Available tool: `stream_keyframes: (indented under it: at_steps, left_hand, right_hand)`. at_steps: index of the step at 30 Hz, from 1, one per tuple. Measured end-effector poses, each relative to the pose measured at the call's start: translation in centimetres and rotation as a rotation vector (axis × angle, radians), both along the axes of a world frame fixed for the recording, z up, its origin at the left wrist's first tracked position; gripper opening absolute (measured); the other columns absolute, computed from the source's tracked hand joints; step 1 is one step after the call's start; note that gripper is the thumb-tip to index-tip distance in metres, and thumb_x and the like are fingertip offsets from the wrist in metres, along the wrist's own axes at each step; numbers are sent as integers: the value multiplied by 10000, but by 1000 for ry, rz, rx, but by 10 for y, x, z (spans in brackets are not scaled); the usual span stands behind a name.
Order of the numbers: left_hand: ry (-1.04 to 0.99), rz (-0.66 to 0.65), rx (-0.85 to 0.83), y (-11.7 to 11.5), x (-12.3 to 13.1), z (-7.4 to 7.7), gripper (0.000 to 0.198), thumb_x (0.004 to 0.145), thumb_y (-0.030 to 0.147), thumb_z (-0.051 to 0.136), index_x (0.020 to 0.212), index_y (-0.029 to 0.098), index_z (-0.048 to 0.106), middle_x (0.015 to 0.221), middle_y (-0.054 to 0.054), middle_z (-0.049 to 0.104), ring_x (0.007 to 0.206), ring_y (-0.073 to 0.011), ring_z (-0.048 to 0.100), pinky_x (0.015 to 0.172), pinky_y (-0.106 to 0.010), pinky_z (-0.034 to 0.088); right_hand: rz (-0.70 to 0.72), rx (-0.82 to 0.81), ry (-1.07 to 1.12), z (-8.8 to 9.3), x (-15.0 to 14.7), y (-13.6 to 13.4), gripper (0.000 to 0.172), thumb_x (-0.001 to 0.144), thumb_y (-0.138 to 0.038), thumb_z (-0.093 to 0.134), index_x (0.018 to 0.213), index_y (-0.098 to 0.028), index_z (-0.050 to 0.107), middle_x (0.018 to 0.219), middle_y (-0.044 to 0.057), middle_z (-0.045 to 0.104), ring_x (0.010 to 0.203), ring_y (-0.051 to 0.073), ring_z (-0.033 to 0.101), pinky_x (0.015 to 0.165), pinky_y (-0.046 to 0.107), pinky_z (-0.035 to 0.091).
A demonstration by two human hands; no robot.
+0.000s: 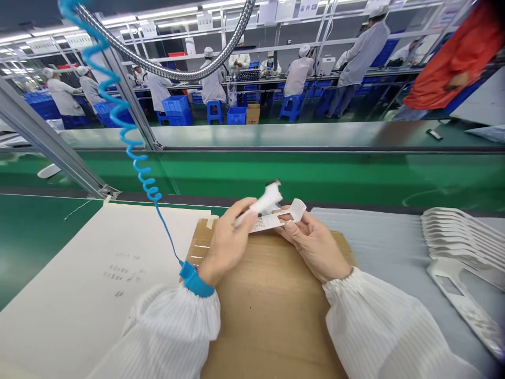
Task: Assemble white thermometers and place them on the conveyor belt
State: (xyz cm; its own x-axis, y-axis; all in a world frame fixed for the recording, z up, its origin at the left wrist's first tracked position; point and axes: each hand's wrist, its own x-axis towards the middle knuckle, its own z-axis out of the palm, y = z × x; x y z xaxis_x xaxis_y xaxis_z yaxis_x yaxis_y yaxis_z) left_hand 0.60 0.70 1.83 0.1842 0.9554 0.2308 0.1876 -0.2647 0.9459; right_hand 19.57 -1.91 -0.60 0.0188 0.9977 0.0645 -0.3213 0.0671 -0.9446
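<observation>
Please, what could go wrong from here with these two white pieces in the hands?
The white piece in the left hand sits close against the thin white frame in the right hand, so the frame could perhaps bend or scratch. The blue coiled cord from the left wrist strap could catch on the work. The stacked white frames might slide if an elbow touches them.

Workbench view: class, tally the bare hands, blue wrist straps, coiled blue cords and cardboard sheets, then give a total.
Bare hands: 2 (left hand, right hand)
Blue wrist straps: 1
Coiled blue cords: 1
Cardboard sheets: 1
Total: 5
</observation>
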Motion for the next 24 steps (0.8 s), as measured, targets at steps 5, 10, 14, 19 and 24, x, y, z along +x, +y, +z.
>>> stream_keyframes:
  at_steps: [5, 10, 14, 19, 24]
  left_hand:
    - [109, -96, 6, -11, 8, -4, 309, 942, 292, 661, 1245, 237, 692, 1325, -56, 702, 1220, -238, 641, 1085, -392, 483]
    - [275, -119, 122, -22, 16, 6, 341, 1053, 307, 485, 1359, 252, 625, 1341, -52, 695, 1229, -226, 648, 1071, -383, 508]
    - [752, -162, 262, -36, 27, 10, 462, 1070, 435, 426, 1467, 226, 533, 1227, -107, 726, 1026, -293, 733, 787, -405, 604]
    - [1076, -241, 510, -50, 35, 8, 560, 1078, 507, 316, 1430, 149, 564, 912, -103, 756, 677, -267, 726, 538, -351, 530]
    - [931, -34, 494, -36, 22, -1, 446, 1084, 480, 351, 1363, 247, 610, 938, -53, 770, 742, -222, 728, 590, -310, 510]
  right_hand:
    - [-50, -33, -1, -6, 2, 1, 505, 767, -468, 885, 1184, -252, 701, 1174, 64, 775, 1144, 272, 708, 1109, 514, 498]
    - [-69, -72, 153, 9, -7, -1, 448, 786, -569, 833, 1060, -232, 725, 1119, 56, 774, 1127, 252, 695, 1095, 442, 503]
    - [-145, -285, 518, 31, -15, -4, 512, 957, -685, 533, 865, -210, 699, 876, 48, 752, 939, 215, 722, 934, 374, 589]
    - [-182, -495, 726, 40, -10, -7, 566, 1078, -464, 303, 609, -225, 511, 384, -64, 327, 433, 125, 465, 580, 271, 551]
    - [2, -368, 596, 38, -6, -5, 435, 1051, -510, 448, 802, -213, 645, 675, 7, 636, 768, 170, 682, 778, 310, 599]
